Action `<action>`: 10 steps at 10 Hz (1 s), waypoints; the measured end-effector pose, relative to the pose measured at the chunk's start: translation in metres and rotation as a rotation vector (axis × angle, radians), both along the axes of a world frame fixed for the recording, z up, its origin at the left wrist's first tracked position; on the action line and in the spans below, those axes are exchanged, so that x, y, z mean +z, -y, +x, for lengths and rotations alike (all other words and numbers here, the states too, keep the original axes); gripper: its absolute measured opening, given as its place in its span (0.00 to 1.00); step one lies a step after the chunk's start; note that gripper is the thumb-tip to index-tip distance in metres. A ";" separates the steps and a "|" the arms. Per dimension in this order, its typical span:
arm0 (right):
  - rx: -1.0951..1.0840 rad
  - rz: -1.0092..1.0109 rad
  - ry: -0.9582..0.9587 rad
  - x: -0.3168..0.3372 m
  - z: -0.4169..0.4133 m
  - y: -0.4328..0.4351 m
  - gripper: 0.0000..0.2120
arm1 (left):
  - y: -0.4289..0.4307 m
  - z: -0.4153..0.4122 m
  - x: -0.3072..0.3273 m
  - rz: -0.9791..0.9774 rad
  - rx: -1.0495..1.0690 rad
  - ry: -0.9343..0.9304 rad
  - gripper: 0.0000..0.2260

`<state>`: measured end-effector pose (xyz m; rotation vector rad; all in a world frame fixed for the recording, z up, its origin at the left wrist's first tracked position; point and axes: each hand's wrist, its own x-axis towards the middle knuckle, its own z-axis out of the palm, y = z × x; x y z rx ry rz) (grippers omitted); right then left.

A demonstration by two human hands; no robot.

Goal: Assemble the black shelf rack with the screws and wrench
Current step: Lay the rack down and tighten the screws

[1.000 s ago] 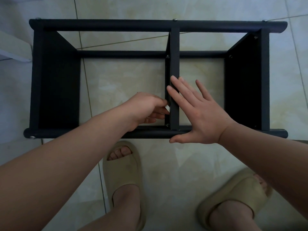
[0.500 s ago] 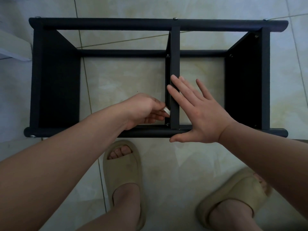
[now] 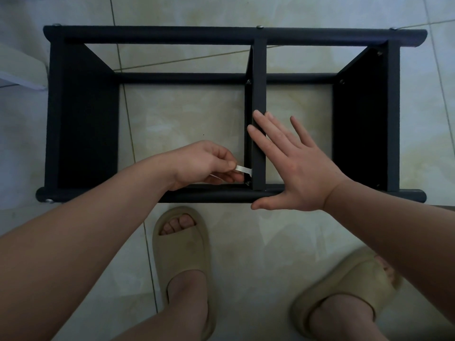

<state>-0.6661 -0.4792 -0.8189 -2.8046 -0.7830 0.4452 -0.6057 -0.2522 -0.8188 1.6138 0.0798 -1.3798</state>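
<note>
Hands (image 3: 299,166) on rack (image 3: 157,35), tiled floor (image 3: 187,116).

Home: tiled floor (image 3: 187,124), person in slippers (image 3: 182,244)

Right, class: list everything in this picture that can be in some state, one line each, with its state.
Rack: lying on the floor, frame joined up.
Middle panel: in place between the rails.
Wrench: pinched in the left hand, tip at the lower screw.
Screw: seated in the panel.
Left hand: closed on the wrench.
Right hand: open, flat against the panel.
</note>
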 end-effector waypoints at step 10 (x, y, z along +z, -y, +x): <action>0.003 -0.013 -0.014 0.000 0.000 0.000 0.59 | -0.001 -0.001 0.004 0.182 -0.270 0.292 0.05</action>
